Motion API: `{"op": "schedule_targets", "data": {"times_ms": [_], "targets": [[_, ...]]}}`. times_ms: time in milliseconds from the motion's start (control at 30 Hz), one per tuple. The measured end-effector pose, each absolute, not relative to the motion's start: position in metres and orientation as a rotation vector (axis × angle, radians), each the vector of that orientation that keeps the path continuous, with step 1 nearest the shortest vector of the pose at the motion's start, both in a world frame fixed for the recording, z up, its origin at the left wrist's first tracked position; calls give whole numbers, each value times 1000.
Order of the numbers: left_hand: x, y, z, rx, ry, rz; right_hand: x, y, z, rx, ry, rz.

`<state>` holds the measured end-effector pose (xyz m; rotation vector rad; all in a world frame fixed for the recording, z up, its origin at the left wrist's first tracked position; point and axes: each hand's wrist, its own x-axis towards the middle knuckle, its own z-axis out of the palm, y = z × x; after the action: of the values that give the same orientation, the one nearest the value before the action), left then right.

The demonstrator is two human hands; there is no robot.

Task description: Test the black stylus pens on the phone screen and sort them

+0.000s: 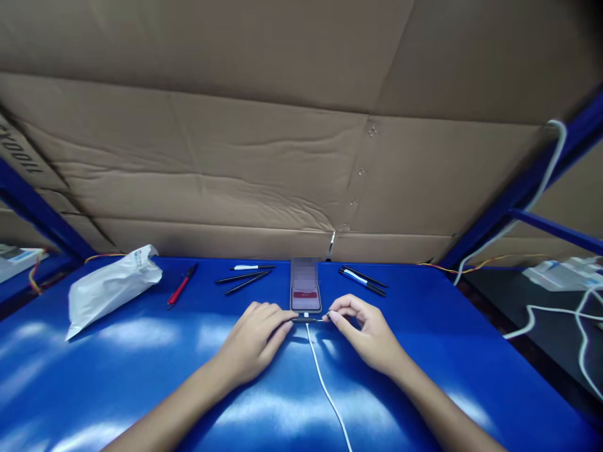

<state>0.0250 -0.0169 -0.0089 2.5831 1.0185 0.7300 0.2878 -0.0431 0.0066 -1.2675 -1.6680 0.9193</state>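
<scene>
Between my two hands a dark pen barrel [305,320] lies level, just in front of the phone [305,302]. My left hand [258,339] pinches its left end between thumb and fingers. A thin, pale refill or tip sticks out of the barrel toward the right. At its far end my right hand [363,329] is closed in a pinch on a small dark piece, too small to make out clearly. The white cable [325,386] runs from the phone's lower edge, passes the barrel and comes toward me.
On the blue table [282,414] lie a white plastic bag [113,285], a red pen [181,287], several dark pens left of the phone [247,281], and a blue-and-white pen [362,280] on the right. Cardboard [235,157] stands behind; blue metal bars flank both sides.
</scene>
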Motion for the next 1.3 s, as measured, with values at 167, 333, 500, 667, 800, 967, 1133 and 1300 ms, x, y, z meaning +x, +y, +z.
{"op": "schedule_targets", "data": {"times_ms": [167,333,500,667,800,967,1133,1300], "targets": [[25,-17,-10,2573,1011,741,282,-44,3,-1219,-1619,974],[25,-17,-10,2577,1025,742,283,-44,0,-1278,-1632,896],[26,-17,-10,2573,1017,734,282,-44,0,-1289,-1679,851],[25,-17,-11,2583,958,691,279,-47,-2,-1283,-1770,769],[26,-18,-12,2573,902,635,279,-47,-2,-1273,-1828,760],[28,-20,-11,2533,904,638,279,-48,3,-1236,-1865,833],[27,-20,-11,2636,828,639,279,-51,8,-1277,-1937,873],[29,-22,-9,2716,786,676,278,-51,0,-1285,-1948,932]]}}
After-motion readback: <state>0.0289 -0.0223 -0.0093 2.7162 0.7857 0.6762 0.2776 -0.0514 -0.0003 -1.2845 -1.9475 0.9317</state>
